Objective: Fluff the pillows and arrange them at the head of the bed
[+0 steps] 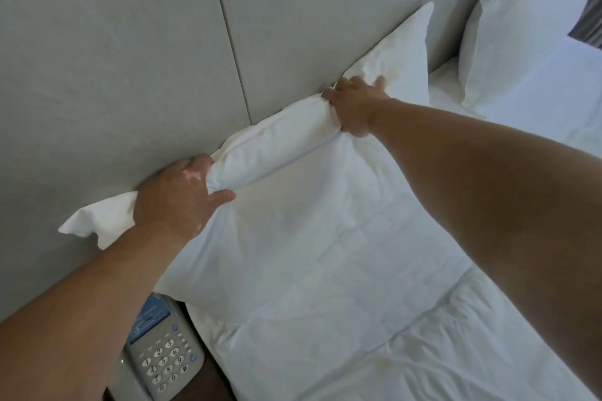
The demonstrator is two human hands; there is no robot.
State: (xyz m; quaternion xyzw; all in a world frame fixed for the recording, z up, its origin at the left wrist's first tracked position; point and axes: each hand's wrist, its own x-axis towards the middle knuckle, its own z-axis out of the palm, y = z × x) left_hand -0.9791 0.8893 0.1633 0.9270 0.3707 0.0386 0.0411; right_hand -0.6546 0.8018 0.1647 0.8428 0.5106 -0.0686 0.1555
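A white pillow (303, 221) leans against the grey padded headboard (130, 58) at the near end of the bed. My left hand (176, 202) grips its top edge near the left corner, bunching the cloth. My right hand (353, 104) grips the same top edge further right, close to the upper right corner. Between the two hands the top edge is squeezed into a roll. A second white pillow (524, 29) stands against the headboard further along the bed, at the upper right.
A white duvet (423, 352) covers the bed below the pillow. A grey desk telephone (163, 358) with a keypad sits on a dark wooden bedside table (215, 381) at the lower left, beside the mattress. A dark striped fabric (589, 23) shows at the right edge.
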